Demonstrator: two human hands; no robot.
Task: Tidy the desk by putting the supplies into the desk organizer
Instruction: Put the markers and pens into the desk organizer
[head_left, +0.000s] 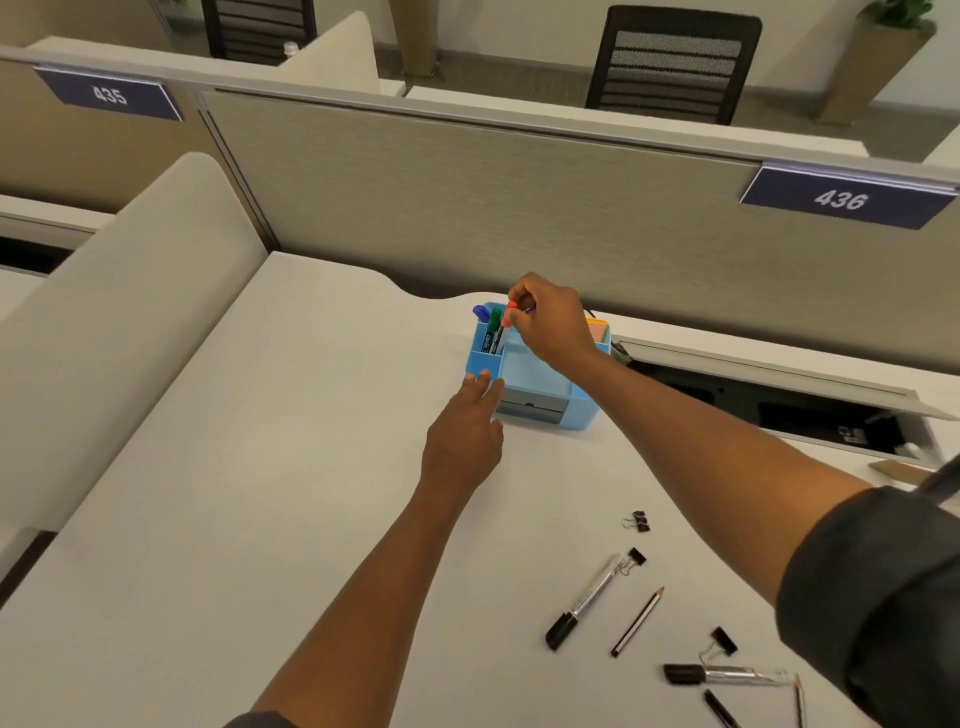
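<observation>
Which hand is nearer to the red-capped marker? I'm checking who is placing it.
Right. The right hand pinches the red-capped marker over the desk organizer. The left hand is lower, its straight fingers touching the organizer's front left corner, apart from the marker.

Right hand (545, 322) pinches a red-capped marker (508, 318) upright over the rear-left slot of the blue organizer (540, 384), beside blue marker (483, 325) and green marker (494, 327) already standing there. Left hand (465, 441), fingers straight, touches organizer's front-left corner. On the desk (260, 467) near right: two black markers (582, 605), pencil (638, 621), three binder clips (637, 521). Sticky notes (597, 328) sit at organizer's far right.
</observation>
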